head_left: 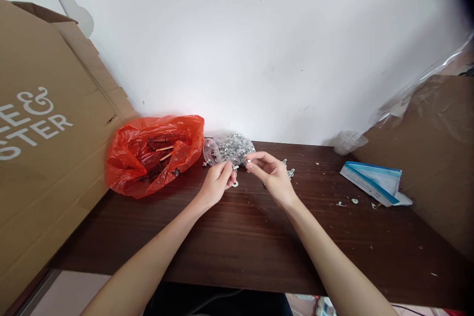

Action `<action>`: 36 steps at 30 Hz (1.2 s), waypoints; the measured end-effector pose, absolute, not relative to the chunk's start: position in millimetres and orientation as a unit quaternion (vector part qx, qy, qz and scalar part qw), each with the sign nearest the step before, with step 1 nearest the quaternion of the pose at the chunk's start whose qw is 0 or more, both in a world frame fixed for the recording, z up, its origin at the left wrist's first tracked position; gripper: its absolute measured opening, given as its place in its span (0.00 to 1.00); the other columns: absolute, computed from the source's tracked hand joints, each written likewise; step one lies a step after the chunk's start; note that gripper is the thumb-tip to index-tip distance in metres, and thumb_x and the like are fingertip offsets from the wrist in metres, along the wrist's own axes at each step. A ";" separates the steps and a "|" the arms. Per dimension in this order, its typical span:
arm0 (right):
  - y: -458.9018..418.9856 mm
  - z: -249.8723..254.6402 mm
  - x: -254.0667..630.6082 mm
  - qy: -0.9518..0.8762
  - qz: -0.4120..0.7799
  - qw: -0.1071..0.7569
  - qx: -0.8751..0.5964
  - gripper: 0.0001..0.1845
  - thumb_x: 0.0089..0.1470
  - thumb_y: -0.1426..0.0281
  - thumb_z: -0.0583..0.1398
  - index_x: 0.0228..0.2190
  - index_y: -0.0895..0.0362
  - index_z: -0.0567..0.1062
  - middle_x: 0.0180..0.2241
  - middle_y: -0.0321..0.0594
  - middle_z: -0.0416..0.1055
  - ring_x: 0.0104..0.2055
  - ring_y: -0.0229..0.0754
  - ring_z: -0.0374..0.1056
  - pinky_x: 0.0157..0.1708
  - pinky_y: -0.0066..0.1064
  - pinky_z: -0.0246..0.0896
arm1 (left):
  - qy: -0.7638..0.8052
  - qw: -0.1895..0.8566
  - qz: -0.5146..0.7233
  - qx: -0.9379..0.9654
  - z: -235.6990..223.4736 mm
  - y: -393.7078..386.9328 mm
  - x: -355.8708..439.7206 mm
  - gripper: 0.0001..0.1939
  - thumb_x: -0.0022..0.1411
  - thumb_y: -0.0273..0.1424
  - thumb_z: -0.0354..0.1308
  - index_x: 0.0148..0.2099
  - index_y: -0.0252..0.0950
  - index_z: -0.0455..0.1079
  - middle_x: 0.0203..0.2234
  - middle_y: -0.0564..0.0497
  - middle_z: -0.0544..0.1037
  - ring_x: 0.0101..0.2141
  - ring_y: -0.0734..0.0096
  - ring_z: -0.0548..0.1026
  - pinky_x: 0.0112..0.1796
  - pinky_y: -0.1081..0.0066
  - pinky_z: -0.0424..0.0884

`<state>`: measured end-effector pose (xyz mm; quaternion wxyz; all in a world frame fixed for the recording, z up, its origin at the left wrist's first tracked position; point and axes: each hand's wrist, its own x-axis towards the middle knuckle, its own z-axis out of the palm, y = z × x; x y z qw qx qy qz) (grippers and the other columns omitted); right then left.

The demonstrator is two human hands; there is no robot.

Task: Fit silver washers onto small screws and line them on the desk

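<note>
My left hand (219,183) is closed in a pinch around a small metal fitting (236,168), mostly hidden by the fingers. A pale flat ring (235,184) shows just below those fingertips; I cannot tell whether it belongs to the held fitting. Across a narrow gap, my right hand (273,177) pinches a small silvery piece (248,161) between thumb and forefinger, its kind too small to make out. Behind both hands lies a clear plastic bag (231,145) full of small metal hardware. Several grey metal pieces (291,173) lie just beyond the right hand.
A red plastic bag (128,158) with long copper-coloured and dark pieces stands open at left, beside a large cardboard box (48,168). At right are a blue-and-white folded packet (374,182), a clear plastic cup (349,142) and another box (437,158). Scraps dot the dark tabletop (237,252).
</note>
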<state>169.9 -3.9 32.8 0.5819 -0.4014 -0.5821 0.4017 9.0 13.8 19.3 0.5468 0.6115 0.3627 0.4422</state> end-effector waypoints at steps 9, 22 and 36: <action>2.2 38.3 228.4 -0.748 0.222 0.317 -0.539 0.09 0.50 0.64 0.61 0.31 0.56 0.76 0.30 0.40 0.73 0.31 0.40 0.68 0.31 0.32 0.62 | 0.364 0.604 0.517 0.486 26.9 18.1 6.7 0.17 0.57 0.43 0.54 0.28 0.34 0.60 0.19 0.57 0.62 0.18 0.83 0.58 0.17 0.81 0.49; 7.4 20.7 245.5 -0.747 0.275 0.176 -0.579 0.05 0.45 0.72 0.60 0.29 0.57 0.75 0.25 0.37 0.72 0.28 0.40 0.68 0.30 0.31 0.63 | 0.362 0.606 0.529 0.471 29.0 17.9 6.4 0.16 0.57 0.42 0.55 0.28 0.33 0.61 0.17 0.58 0.60 0.18 0.83 0.55 0.17 0.80 0.48; 8.1 23.1 238.0 -0.749 0.254 0.153 -0.592 0.07 0.42 0.77 0.60 0.28 0.57 0.75 0.23 0.37 0.71 0.27 0.40 0.68 0.28 0.30 0.61 | 0.370 0.598 0.538 0.465 28.5 18.5 6.9 0.16 0.56 0.40 0.56 0.26 0.34 0.59 0.17 0.57 0.61 0.17 0.84 0.56 0.17 0.81 0.49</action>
